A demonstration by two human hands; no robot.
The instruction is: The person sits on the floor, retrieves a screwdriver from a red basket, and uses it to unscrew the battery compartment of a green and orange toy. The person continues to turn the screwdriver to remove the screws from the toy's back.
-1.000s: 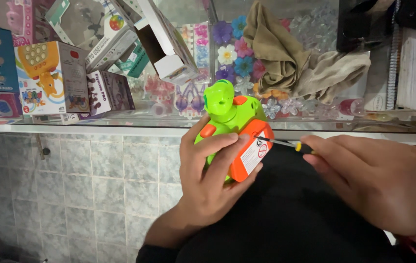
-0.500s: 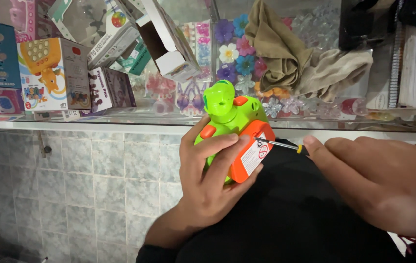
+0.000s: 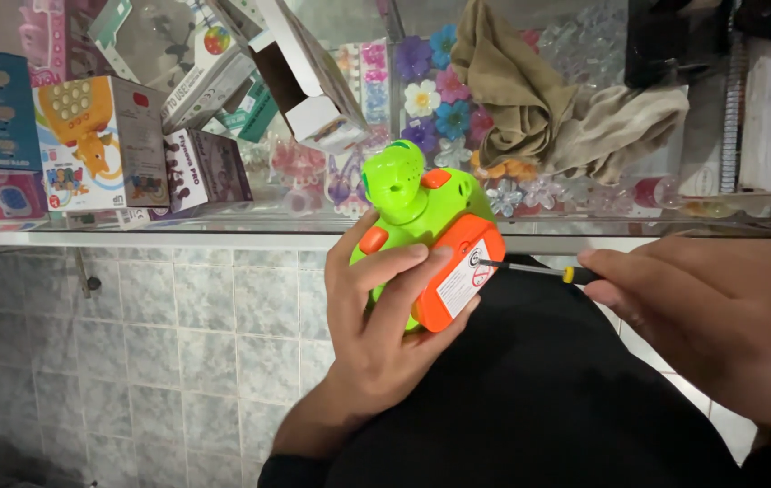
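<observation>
Left hand [image 3: 376, 334] clasps a bright green plastic toy with orange base [image 3: 426, 239], held just in front of the glass surface [image 3: 223, 237]. Right hand [image 3: 719, 330] pinches a thin black screwdriver with yellow collar [image 3: 530, 268], tip set on the base's white label panel [image 3: 465, 280]. The panel appears still closed; the screw work seems unfinished. Toy boxes [image 3: 96, 145] lie beyond the toy.

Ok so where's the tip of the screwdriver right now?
In the head view, centre frame, the screwdriver in the right hand has its tip on the toy's orange base, which the left hand grips.
</observation>
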